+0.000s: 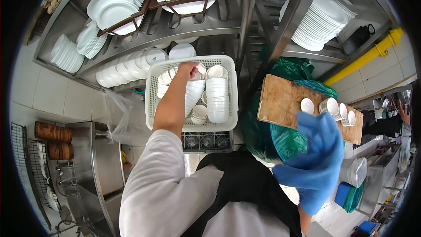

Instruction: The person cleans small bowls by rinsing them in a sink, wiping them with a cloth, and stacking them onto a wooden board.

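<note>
My left hand [188, 70] reaches into a white plastic basket [153, 72], its fingers closed at the edge of a small white bowl [201, 71]. Beside it in the basket rise stacks of white bowls [217, 98], with smaller cups [199, 113] low between them. A blue cloth [322, 149], smeared by motion, covers my right hand and hangs over the forearm. The fingers under it are hidden. Just past the cloth, a single small white cup [307, 105] and several short stacks of cups [329, 106] lie on a wooden board [280, 101].
Steel shelves [197, 28] above carry racks of white plates [118, 15]. A steel post [246, 30] stands right of the basket. Green plastic bags [289, 138] hang below the board. A glass rack [206, 141] sits under the basket. Another person [386, 125] is at far right.
</note>
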Demonstrator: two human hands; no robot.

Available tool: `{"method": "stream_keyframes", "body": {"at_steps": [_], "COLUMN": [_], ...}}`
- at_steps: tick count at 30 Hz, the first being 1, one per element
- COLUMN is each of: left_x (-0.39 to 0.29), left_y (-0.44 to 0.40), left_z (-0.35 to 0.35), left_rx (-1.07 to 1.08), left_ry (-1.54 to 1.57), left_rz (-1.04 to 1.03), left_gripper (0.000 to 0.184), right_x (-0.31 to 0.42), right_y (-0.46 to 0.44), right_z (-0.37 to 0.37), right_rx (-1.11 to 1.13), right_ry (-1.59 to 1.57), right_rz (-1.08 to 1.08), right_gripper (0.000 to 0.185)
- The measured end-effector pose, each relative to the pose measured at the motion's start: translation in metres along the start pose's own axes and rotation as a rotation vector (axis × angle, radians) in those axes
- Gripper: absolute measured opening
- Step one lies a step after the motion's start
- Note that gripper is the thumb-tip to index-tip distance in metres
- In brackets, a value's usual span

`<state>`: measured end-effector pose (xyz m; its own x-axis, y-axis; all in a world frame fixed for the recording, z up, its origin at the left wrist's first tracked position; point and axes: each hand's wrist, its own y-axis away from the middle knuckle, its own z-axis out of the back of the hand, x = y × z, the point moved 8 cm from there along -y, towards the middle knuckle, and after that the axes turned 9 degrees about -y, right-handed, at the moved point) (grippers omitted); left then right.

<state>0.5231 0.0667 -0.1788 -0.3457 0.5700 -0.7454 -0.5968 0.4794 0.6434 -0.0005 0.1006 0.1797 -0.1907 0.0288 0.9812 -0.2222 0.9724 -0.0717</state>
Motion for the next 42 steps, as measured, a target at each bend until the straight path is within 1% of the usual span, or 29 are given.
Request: {"method": "stream_keyframes", "body": {"at_steps": [2,3,4,5,6,7,8,9,10,12,14,16,17,18,19,20,22,23,25,32,34,36,39,42], "left_x": [-0.006,-0.011,-0.019,-0.026,-0.023,-0.025,-0.028,-0.028,-0.027,-0.025,-0.025,-0.027,-0.028,-0.03,-0.033,-0.031,-0.033,-0.03,-0.025,-0.012,-0.016,-0.018,-0.017,-0.02], "left_y": [0.02,0.041,0.072,0.103,0.127,0.152,0.178,0.205,0.231,0.278,0.316,0.342,0.351,0.356,0.358,0.357,0.364,0.36,0.354,0.352,0.357,0.357,0.351,0.351], "left_z": [-0.003,-0.004,-0.016,-0.027,-0.033,-0.046,-0.058,-0.069,-0.082,-0.104,-0.119,-0.128,-0.131,-0.132,-0.132,-0.13,-0.123,-0.122,-0.124,-0.128,-0.129,-0.128,-0.122,-0.118], "left_rx": [0.053,0.052,0.161,0.271,0.272,0.358,0.446,0.488,0.534,0.599,0.621,0.657,0.672,0.682,0.829,0.821,0.623,0.616,0.706,0.702,0.774,0.76,0.74,0.714], "left_ry": [0.195,0.197,0.377,0.556,0.556,0.642,0.729,0.772,0.814,0.859,0.927,0.923,0.913,0.903,0.947,0.952,0.9,0.908,0.842,0.866,0.865,0.873,0.877,0.812], "left_rz": [-0.041,-0.044,-0.076,-0.105,-0.103,-0.145,-0.188,-0.203,-0.213,-0.204,-0.176,-0.187,-0.228,-0.271,-0.331,-0.337,-0.199,-0.2,-0.286,-0.257,-0.303,-0.307,-0.314,-0.355], "left_gripper": [0.01,0.01,0.01,0.011,0.011,0.013,0.016,0.017,0.019,0.019,0.016,0.015,0.015,0.015,0.013,0.013,0.013,0.013,0.013,0.012,0.012,0.012,0.012,0.014], "right_x": [-0.01,-0.032,-0.042,-0.039,-0.032,-0.033,-0.026,-0.026,-0.028,-0.043,-0.034,-0.032,-0.04,-0.041,-0.039,-0.038,-0.031,-0.031,-0.034,-0.039,-0.04,-0.039,-0.025,-0.018], "right_y": [-0.007,-0.008,-0.012,-0.017,-0.018,-0.021,-0.017,-0.011,-0.012,-0.02,-0.031,-0.039,-0.039,-0.034,-0.034,-0.036,-0.039,-0.038,-0.036,-0.04,-0.048,-0.053,-0.046,-0.032], "right_z": [-0.021,-0.014,-0.011,-0.011,-0.013,-0.014,-0.026,-0.042,-0.048,-0.075,-0.109,-0.134,-0.143,-0.147,-0.146,-0.142,-0.146,-0.145,-0.141,-0.125,-0.118,-0.108,-0.089,-0.081], "right_rx": [0.185,0.221,0.222,0.248,0.273,0.272,0.3,0.314,0.277,0.242,0.403,0.424,0.386,0.391,0.388,0.385,0.456,0.478,0.501,0.524,0.515,0.478,0.4,0.386], "right_ry": [-0.053,-0.205,-0.205,-0.142,-0.076,-0.072,0.458,0.997,1.102,0.916,1.071,1.205,1.408,1.408,1.185,0.963,0.797,0.768,0.752,0.76,0.772,0.789,0.806,0.843], "right_rz": [0.036,-0.033,-0.033,0.113,0.259,0.259,0.458,0.642,0.63,0.681,0.82,0.906,0.875,0.88,0.775,0.667,0.711,0.707,0.692,0.639,0.608,0.608,0.663,0.707], "right_gripper": [0.105,0.101,0.101,0.096,0.091,0.091,0.088,0.084,0.078,0.069,0.052,0.046,0.042,0.042,0.04,0.039,0.04,0.041,0.041,0.044,0.045,0.047,0.048,0.05]}}
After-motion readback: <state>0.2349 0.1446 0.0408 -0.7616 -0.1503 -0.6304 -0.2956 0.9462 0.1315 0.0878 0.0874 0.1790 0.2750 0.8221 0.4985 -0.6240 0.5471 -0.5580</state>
